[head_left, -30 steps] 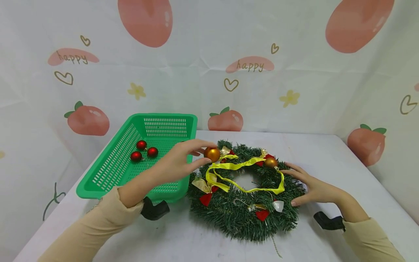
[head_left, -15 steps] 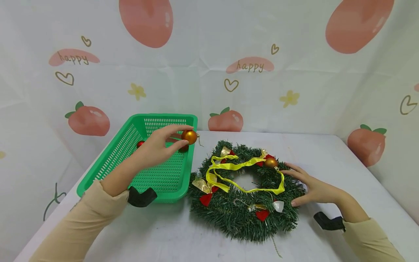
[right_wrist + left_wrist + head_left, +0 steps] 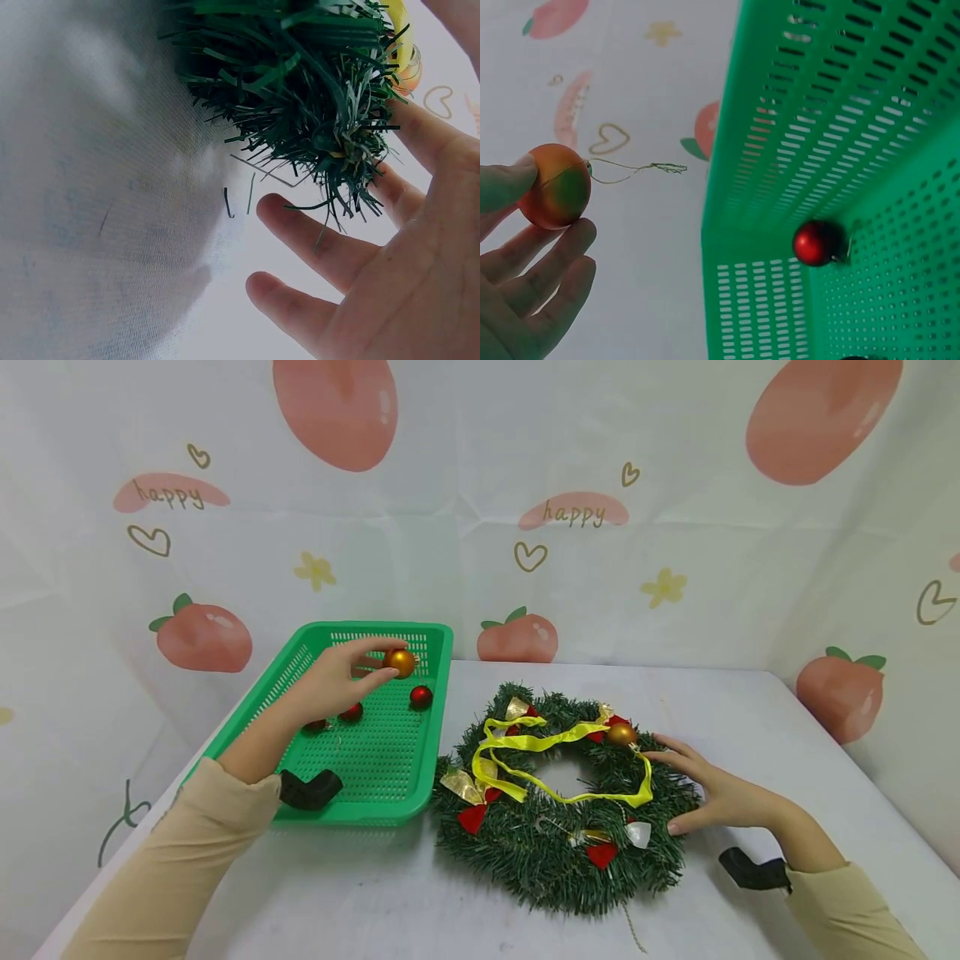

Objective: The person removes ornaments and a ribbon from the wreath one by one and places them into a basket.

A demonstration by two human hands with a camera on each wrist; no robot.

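Left hand (image 3: 330,681) pinches gold bauble (image 3: 401,663) by fingertips, seen against green basket (image 3: 375,814), left of centre. Right hand (image 3: 720,793), fingers loosely spread, touches wreath (image 3: 525,860) edge, lower right. Smooth bauble could slip from fingertip-only hold; dangling string loop (image 3: 667,168) could snag basket slots.

At 1 o'clock, part of a bushy dark-green tinsel wreath (image 3: 300,82) was shown. At 4 o'clock, the bare right hand (image 3: 405,262) was held beside it, fingers spread and loosely extended, one tip partly hidden by bristles. At 2 o'clock, a shiny yellow ribbon (image 3: 403,37) and a round orange-gold ball (image 3: 409,79) were glimpsed. Woven white cloth (image 3: 90,262) was seen at 8 o'clock; thin dark strands (image 3: 227,202) were scattered near the centre.
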